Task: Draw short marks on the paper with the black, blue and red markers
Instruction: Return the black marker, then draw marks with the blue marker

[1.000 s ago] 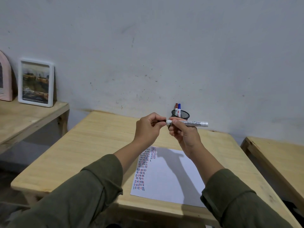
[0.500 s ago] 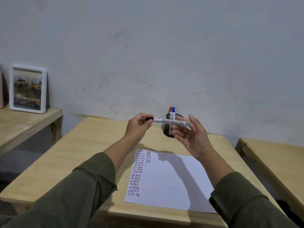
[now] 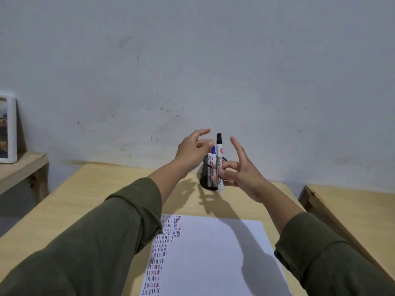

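The black marker point(image 3: 219, 162) stands upright above the tabletop point(image 3: 111, 195), black cap on top, its white barrel printed lengthwise with dark lettering that looks like "Boardmarker", a red band of smaller print beside it too small to read, and a small red dot near the cap. The right hand point(image 3: 241, 176) pinches the lower barrel between thumb and bent fingers, its remaining fingers fanned upward. The left hand point(image 3: 192, 152) hovers just left of the marker, fingers loosely spread and holding nothing. Behind them, a dark mesh pen cup point(image 3: 206, 178) holds the blue marker point(image 3: 213, 165) and another marker point(image 3: 209, 169) whose cap is hidden by the left hand; their labels are illegible. The paper point(image 3: 213, 257) lies on the near tabletop, its left side filled with columns of short black, blue and red marks, its near edge cut off by the frame and partly covered by the olive sleeves point(image 3: 102, 242). At far left, a white picture frame point(image 3: 9, 130) on a shelf is cropped.
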Motion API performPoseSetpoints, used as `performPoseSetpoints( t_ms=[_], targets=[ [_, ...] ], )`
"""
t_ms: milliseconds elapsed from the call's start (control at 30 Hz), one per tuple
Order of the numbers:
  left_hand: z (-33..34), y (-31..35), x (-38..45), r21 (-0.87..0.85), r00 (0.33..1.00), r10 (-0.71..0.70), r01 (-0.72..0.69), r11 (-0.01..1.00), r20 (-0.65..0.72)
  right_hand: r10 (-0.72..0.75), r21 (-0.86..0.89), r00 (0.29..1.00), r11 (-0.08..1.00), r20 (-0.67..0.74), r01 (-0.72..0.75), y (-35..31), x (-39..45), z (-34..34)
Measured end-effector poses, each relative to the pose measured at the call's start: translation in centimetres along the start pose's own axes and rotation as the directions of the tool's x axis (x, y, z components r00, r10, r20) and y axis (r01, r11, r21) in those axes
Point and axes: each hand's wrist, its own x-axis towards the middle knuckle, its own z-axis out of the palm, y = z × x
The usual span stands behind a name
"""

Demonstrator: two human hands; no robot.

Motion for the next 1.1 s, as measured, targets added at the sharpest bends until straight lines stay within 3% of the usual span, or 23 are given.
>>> performPoseSetpoints(
  t_ms=[133, 333, 600, 1100],
  targets=[
    [1.0, -2.1, 2.3, 0.191, 0.995, -0.069, 0.083, 0.978, -0.078, -0.097, -0.31, 0.986, 0.949, -0.132, 0.052, -1.0, 3.7, -1.9],
    [2.3, -5.7, 5.3, 0.399, 0.987, -0.152, 0.16, 0.903, -0.051, -0.185, -0.465, 0.956, 0.883, -0.229, 0.06, -0.7, 8.6, -3.5],
    [2.3, -8.6, 6.5, 0.403, 0.982, -0.181, 0.187, 0.896, -0.052, -0.155, -0.554, 0.946, 0.832, -0.283, -0.03, 2.5, 12.1, -3.2],
    [3.0, -10.1, 7.0, 0.304, 0.983, -0.181, 0.185, 0.935, -0.042, -0.128, -0.725, 0.981, 0.688, -0.143, -0.016, 5.3, 13.3, -2.7]
  ],
)
